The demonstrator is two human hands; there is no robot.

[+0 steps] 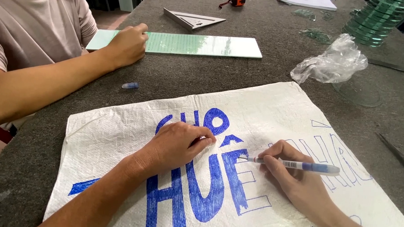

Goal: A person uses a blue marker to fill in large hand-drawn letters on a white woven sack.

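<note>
1. Grey felt table [266,66]; white woven sack [278,111] near its front edge.
2. Left hand [178,144], fingers curled, pressing the sack flat.
3. Right hand [294,172] pinching a blue marker [298,165], filling an outlined letter; the remaining bars likely need steady strokes.

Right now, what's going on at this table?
A person is colouring large blue letters on a white woven sack spread on the grey table. The right hand holds a blue marker with its tip at a partly filled letter, while the left hand presses the sack flat. Some letters are filled, others only outlined. Across the table, a co-worker's hand rests on a pale green strip; a marker cap lies nearby.
</note>
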